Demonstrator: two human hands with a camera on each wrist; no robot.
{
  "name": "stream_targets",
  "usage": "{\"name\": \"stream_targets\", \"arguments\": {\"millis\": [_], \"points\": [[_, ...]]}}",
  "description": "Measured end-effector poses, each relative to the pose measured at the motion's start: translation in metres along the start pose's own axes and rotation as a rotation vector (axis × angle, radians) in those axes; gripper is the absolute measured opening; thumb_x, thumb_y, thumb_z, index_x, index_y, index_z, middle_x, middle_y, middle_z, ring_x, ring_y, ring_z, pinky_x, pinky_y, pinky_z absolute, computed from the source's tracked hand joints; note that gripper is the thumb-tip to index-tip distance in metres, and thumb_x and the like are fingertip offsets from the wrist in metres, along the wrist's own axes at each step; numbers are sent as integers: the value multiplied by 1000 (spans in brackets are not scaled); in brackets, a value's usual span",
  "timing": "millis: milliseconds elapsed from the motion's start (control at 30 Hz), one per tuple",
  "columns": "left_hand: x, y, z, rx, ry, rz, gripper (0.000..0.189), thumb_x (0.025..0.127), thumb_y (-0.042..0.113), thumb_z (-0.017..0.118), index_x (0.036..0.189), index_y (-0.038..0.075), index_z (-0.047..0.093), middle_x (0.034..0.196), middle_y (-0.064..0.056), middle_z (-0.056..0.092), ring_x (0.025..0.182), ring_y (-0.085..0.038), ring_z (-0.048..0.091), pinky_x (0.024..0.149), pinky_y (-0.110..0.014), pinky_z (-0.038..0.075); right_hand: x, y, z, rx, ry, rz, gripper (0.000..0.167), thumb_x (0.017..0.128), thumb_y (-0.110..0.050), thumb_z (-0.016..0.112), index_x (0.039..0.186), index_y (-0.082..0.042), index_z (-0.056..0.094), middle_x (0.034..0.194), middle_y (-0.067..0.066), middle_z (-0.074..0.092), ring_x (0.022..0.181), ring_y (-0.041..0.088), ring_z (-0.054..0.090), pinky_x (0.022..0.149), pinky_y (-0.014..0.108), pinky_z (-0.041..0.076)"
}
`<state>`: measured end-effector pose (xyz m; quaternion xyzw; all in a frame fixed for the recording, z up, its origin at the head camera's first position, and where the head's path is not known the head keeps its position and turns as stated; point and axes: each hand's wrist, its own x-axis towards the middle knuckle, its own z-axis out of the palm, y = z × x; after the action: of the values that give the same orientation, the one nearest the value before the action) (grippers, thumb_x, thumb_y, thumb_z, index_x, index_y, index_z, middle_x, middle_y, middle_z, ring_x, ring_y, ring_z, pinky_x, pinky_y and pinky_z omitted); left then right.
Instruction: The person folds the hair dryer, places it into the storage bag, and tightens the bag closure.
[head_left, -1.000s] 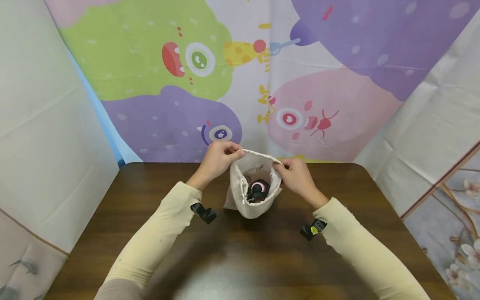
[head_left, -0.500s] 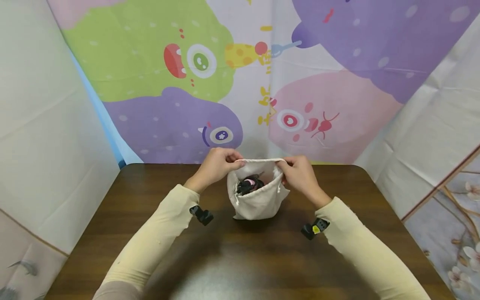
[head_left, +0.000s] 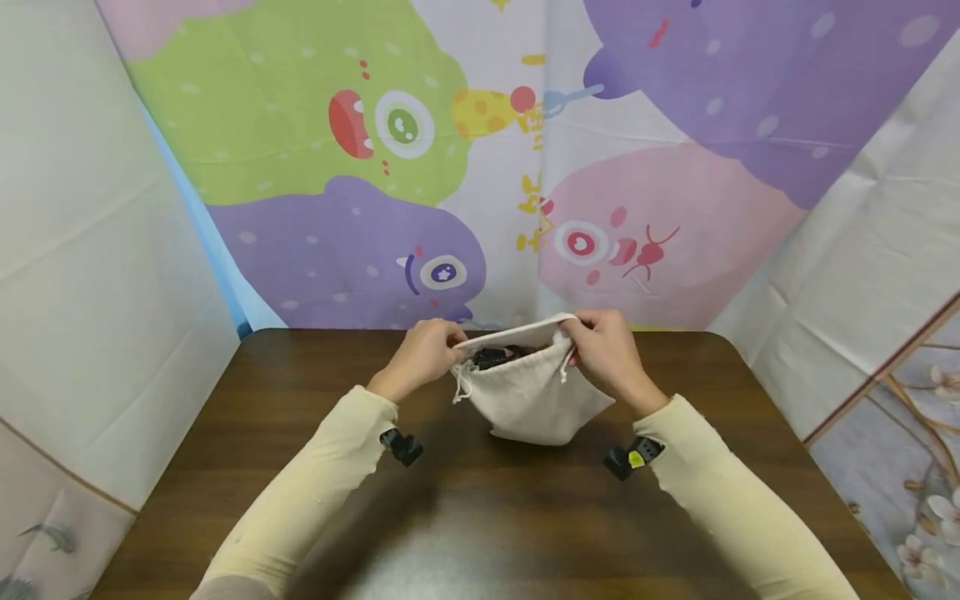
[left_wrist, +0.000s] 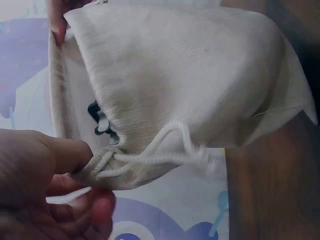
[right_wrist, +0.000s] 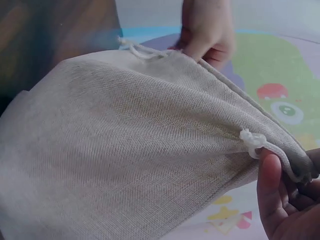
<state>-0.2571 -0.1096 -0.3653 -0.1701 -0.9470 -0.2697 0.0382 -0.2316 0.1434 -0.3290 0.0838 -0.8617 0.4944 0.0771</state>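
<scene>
1. Fingers of our left hand (head_left: 422, 357) were curled and pinched together on the left end of the rim of the drawstring pouch (head_left: 534, 397), where the white cord (left_wrist: 165, 150) comes out of the hem.
2. Our right hand (head_left: 609, 354) pinched the right end of the same rim, thumb and fingers closed on the cloth beside a knot in the cord (right_wrist: 251, 139).
3. Between our two hands the mouth of the pouch was pulled into a narrow slit, with the right end held a little higher than the left.
4. We held the pouch near the far edge of the dark wooden table (head_left: 487, 517), about midway between left and right; we could not tell whether its bottom touched the tabletop.
5. Something black (head_left: 495, 357) showed through the slit, inside the pouch; we could not make out what it was.
6. Both our arms wore cream sleeves (head_left: 322, 483), each with a small black camera mount (head_left: 403, 446) at the wrist.
7. Beyond the table's far edge hung a backdrop (head_left: 405, 125) printed with green, purple and pink cartoon monsters.
</scene>
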Motion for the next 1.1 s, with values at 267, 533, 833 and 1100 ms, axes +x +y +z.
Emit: {"name": "stream_targets", "arguments": {"millis": [267,533,833,1100], "points": [[-4,-8,-6,-106,-134,-176,39,93,31,51,66,8,69,57,-3,65,47,-9,53,53,-26,45,2,6,-6,-8,14,38,26,93,-16,57,87,3,74,50,-9,57,42,5,53,46,22,45],[-4,-8,-17,-623,-356,-304,24,98,19,43,92,1,57,62,-9,65,55,-16,65,58,-34,59,5,11,-10,-30,-4,24,26,92,-19,60,86,3,73,45,-5,55,39,7,54,42,23,41],[-3,-9,-45,-495,-508,-82,16,92,3,50,101,-6,60,83,-17,73,68,-14,68,69,-33,59,5,24,-17,-112,-23,-7,29,94,-19,60,77,0,71,52,11,61,40,10,54,44,27,44],[-2,-9,-37,-674,-399,-221,11,98,9,42,98,2,51,72,-4,69,68,-14,68,69,-31,57,5,25,-23,-113,-107,-15,24,93,-18,61,84,1,72,56,10,61,44,9,53,47,25,44]]}}
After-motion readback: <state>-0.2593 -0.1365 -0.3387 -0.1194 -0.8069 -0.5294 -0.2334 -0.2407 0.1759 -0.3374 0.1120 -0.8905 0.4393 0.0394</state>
